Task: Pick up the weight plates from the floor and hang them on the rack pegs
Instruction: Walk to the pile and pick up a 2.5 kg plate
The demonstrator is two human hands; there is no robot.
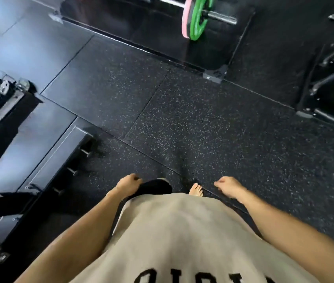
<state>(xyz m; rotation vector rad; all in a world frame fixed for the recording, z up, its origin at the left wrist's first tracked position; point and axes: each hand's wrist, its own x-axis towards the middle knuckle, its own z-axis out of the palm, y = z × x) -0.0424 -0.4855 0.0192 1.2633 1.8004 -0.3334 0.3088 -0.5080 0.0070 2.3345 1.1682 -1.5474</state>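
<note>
We're looking straight down: our left hand (128, 183) and right hand (228, 187) hang loosely curled and hold nothing, either side of a beige shirt (174, 231). One bare foot (196, 189) stands on the speckled rubber floor (213, 127). Up top, a barbell (220, 16) carries a green plate (199, 19) against a pink plate (186, 19). The rack pegs (74, 170) jut out at left.

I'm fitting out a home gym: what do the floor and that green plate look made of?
Floor: likely rubber tile, matte black with pale speckles and visible seams. Green plate: probably rubber or plastic coated, going by its bright, smooth, slightly glossy colour. Bar through it: shiny bare metal.
</note>
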